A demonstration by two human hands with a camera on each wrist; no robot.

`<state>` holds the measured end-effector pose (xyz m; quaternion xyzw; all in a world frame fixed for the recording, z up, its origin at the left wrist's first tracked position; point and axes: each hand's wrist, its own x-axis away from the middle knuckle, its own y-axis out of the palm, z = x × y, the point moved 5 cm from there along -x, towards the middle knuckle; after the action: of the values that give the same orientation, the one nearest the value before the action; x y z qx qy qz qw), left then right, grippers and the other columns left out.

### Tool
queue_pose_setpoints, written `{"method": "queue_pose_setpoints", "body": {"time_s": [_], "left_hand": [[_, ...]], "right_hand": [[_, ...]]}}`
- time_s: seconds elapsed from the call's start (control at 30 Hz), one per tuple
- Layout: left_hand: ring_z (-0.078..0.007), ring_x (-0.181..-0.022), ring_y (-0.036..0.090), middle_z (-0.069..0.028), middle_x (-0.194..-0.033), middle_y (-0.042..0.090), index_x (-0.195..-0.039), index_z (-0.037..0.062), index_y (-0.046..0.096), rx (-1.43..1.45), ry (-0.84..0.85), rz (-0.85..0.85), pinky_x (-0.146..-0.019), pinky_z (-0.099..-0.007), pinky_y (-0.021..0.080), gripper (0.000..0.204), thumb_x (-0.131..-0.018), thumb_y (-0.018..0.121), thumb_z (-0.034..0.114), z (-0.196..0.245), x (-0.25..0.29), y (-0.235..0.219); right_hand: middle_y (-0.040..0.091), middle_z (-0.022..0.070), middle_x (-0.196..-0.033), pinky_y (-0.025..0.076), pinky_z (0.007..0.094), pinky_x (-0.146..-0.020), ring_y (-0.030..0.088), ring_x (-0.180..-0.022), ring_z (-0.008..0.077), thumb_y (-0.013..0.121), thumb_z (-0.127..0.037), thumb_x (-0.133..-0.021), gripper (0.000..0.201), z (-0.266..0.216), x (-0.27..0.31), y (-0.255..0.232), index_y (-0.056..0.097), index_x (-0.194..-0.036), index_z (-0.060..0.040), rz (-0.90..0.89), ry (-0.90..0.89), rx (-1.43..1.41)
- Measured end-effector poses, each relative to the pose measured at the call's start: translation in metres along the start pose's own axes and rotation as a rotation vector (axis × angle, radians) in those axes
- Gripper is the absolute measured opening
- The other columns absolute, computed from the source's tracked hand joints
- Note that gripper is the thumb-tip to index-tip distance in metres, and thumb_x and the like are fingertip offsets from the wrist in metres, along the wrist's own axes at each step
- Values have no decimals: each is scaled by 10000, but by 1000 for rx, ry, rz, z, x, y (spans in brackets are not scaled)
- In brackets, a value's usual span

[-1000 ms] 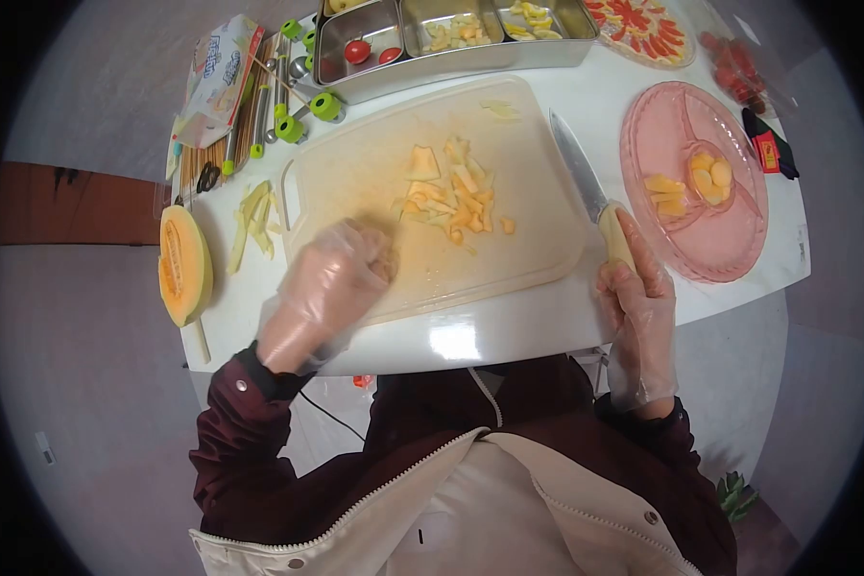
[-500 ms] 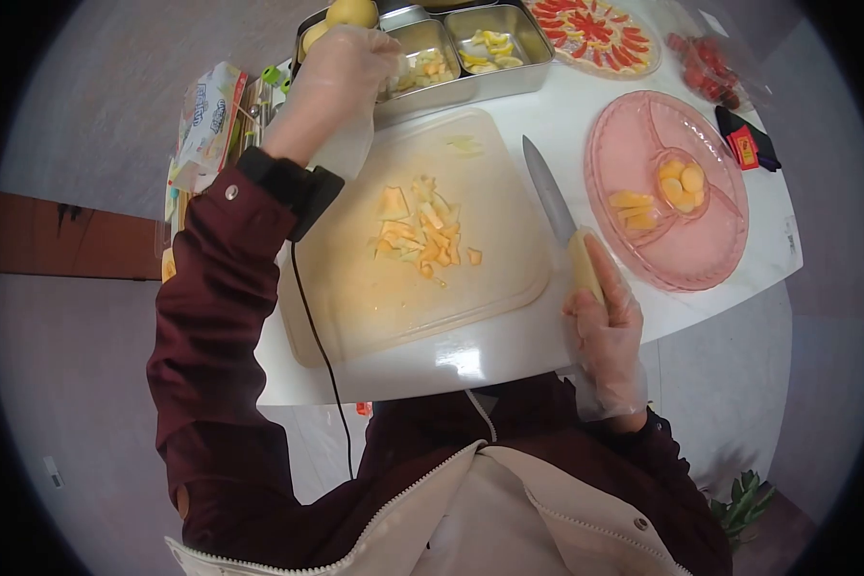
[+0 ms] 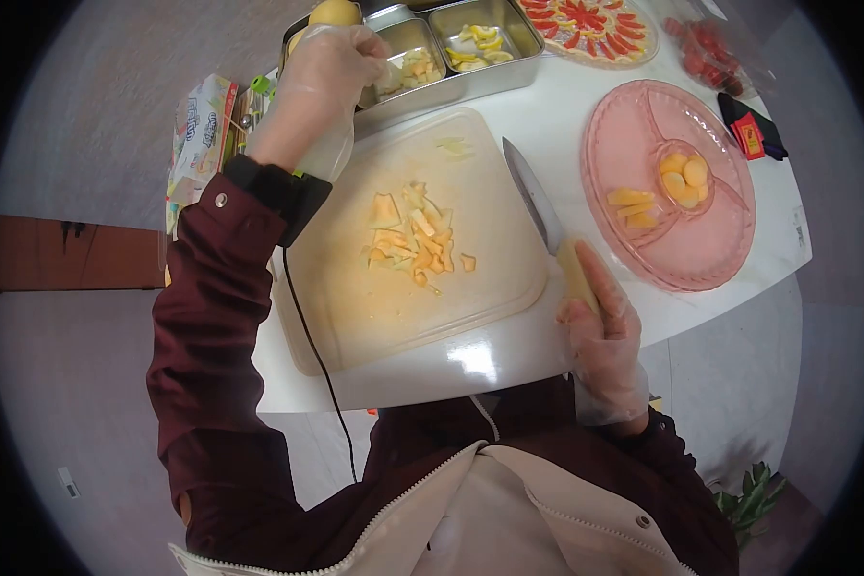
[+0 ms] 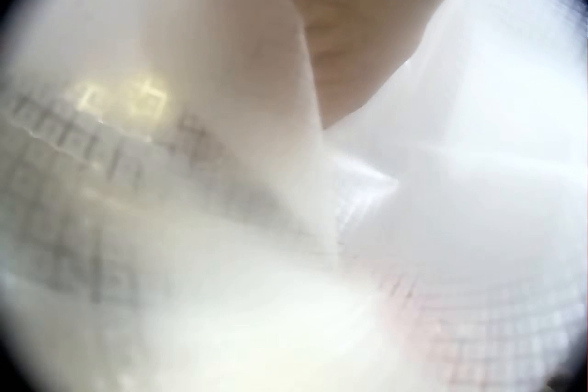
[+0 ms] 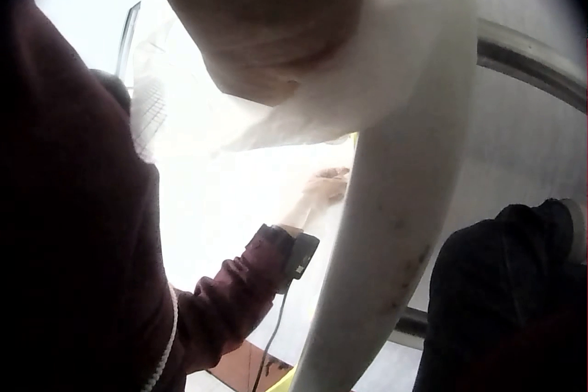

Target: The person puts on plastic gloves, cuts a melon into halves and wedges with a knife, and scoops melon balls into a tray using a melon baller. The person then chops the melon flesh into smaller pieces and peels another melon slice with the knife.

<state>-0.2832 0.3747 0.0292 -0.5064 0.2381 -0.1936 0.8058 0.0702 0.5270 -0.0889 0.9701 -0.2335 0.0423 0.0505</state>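
Note:
My gloved right hand [image 3: 605,346] grips the pale handle of a kitchen knife [image 3: 533,197], whose blade points away along the right edge of the cutting board [image 3: 355,326]. Cut melon pieces [image 3: 418,235] lie in a loose pile mid-board. In the head view my gloved left hand [image 3: 326,77] is over the metal container [image 3: 451,93], fingertips bent downward beside the compartment of diced fruit [image 3: 418,69]. I cannot tell whether those fingers hold anything. Glove film and blur fill most of the left wrist view.
A pink divided plate [image 3: 610,130] with melon balls and yellow strips sits on the right. Beyond it are a plate of arranged red fruit slices [image 3: 600,29] and bagged red fruit [image 3: 706,58]. A printed package [image 3: 202,125] stands at left. A cable [image 3: 312,331] hangs from the left wrist.
My left hand has gone from the board's left side up to the metal container, then shifted slightly left. The right hand keeps its hold on the knife. The head view has shifted.

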Motion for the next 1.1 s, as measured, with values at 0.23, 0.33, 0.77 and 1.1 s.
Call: {"method": "queue_pose_setpoints", "body": {"time_s": [0.23,0.33,0.77,1.1], "left_hand": [[-65,-580,549,-18,-876,734,-1225,54,755,147,96,-8,-539,-269,463,298,-954,666,141,-9,2,7],[-215,-916,733,-140,-1047,776,-1239,15,729,122,1,-112,-843,-313,551,329,-955,666,168,-1,8,2],[-275,-1080,710,-131,-1174,748,-1241,43,709,105,561,-285,-954,-391,555,431,-841,778,186,61,142,3],[-339,-1000,666,-110,-1095,716,-1236,55,689,-291,588,-413,-895,-436,516,378,-894,652,211,98,191,51]], "right_hand": [[608,81,-1491,509,239,-915,612,-1096,86,547,107,-901,627,-3,0,0,545,-1513,-29,-10,-18,-35],[610,79,-1487,506,234,-907,612,-1091,81,551,98,-907,619,-3,0,-1,544,-1514,-27,-12,-11,4],[621,101,-1462,519,265,-923,631,-994,103,563,78,-931,600,-2,1,0,537,-1520,-36,-35,-52,47],[566,73,-1494,504,242,-824,588,-895,78,553,24,-989,550,-16,8,-3,507,-1535,-11,-61,90,-221]]}}
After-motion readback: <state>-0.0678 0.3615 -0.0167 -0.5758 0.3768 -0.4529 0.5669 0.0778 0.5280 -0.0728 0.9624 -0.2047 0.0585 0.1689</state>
